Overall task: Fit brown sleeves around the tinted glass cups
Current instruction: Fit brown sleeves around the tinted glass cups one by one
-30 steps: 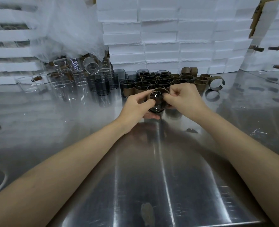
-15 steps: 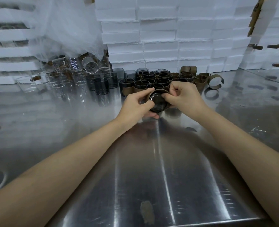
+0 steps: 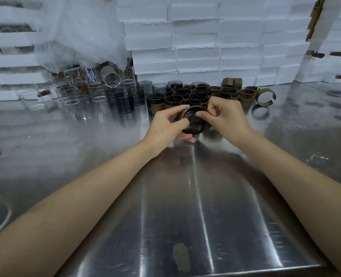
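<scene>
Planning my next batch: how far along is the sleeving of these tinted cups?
Done: a cluster of sleeved cups behind the hands. In hand: left hand holds one tinted cup, right hand pinches the brown sleeve around it. Remaining: bare tinted cups at left, loose sleeves at right.

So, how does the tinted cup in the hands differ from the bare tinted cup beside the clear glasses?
The held tinted cup has a brown sleeve around it; the bare tinted cup has none. The held cup is tilted, mouth toward the camera; the bare cup stands upright on the steel table. The left hand and right hand grip the held cup; no hand touches the bare cup. Both are dark glass cylinders.
</scene>
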A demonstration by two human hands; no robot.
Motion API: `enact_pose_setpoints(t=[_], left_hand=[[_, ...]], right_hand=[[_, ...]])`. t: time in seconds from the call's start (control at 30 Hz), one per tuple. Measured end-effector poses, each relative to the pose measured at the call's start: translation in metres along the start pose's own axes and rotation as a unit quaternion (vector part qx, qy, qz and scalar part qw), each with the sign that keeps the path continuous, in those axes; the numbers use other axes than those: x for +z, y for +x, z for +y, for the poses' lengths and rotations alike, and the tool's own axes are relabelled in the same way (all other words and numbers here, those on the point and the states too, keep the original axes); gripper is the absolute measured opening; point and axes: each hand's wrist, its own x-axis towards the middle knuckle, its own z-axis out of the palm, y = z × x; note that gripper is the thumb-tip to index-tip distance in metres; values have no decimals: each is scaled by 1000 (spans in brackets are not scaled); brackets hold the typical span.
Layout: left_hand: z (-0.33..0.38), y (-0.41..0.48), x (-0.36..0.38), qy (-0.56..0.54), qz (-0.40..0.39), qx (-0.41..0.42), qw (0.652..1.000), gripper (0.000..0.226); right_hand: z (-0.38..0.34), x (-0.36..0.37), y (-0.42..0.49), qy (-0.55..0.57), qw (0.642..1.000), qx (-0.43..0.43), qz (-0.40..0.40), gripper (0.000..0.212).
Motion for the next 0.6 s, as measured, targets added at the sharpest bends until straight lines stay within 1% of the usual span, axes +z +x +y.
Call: enact_pose_setpoints(t=[0.2,0.27,0.37,0.43,0.5,0.57,0.6], left_hand=[[0,1,-3,-21,0,-1,1000,43],[-1,1,-5,-27,-2,-1,1000,42],[-3,1,-8,-52,-10,-6,999,37],[-3,1,-9,-81,-19,-12,996,35],[-3,2,-12,-122,-29,-12,992,34],[-3,4,-15,-159,-48,-8,986,31],[-2,4,-15,-178,-61,-10,982,31]], right_hand=[[2,3,0,-11,1000,-6,9,53],[3,3,1,0,1000,24,10,48],[4,2,1,44,993,111,-8,30],[4,4,-1,113,975,181,-58,25],[1,8,-3,204,940,245,-123,29],[-3,10,-2,284,905,279,-151,30],[-5,10,-2,307,896,283,-150,30]])
